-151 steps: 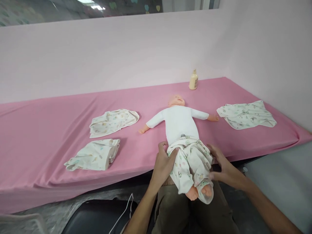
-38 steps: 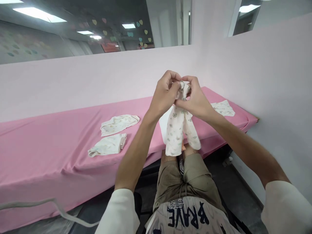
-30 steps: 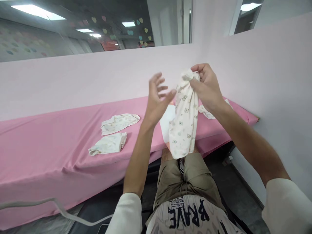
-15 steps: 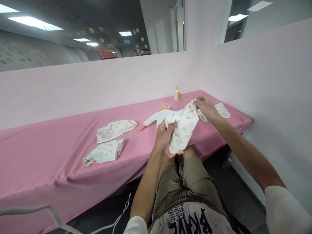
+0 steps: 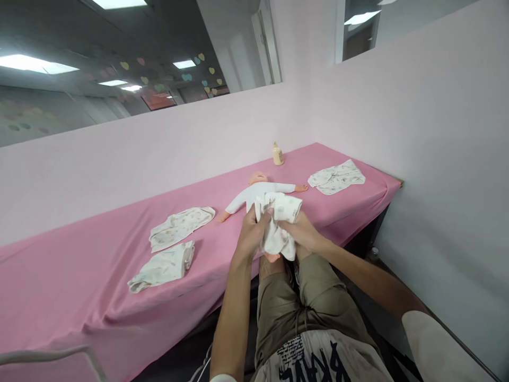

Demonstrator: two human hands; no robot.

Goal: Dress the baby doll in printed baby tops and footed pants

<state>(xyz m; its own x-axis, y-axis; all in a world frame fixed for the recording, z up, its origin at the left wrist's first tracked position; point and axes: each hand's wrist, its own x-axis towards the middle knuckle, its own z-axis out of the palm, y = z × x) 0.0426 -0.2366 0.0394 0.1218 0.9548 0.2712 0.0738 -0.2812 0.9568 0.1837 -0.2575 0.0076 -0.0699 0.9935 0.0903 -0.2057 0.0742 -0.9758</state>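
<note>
Over the table's front edge, a white baby garment (image 5: 281, 209) with a small print hangs bunched between my hands. My left hand (image 5: 251, 232) is closed on its left side, thumb on top. On the other side, my right hand (image 5: 303, 232) pinches the cloth, its fingertips partly in the folds. Behind the cloth lies a baby doll (image 5: 260, 190) in a white long-sleeved top, arms spread. The garment hides the doll's lower body; a foot (image 5: 272, 257) shows below it.
Two printed baby garments, one flat (image 5: 181, 228) and one folded (image 5: 163, 266), lie left on the pink-covered table (image 5: 99, 254). Another printed garment (image 5: 337, 178) lies at the right. A pale yellow bottle (image 5: 278, 154) stands near the wall. A white cable (image 5: 51, 354) crosses the lower left.
My right hand has come down and left, from the raised corner to beside my left hand. The garment, stretched out before, is now bunched. The view has shifted slightly.
</note>
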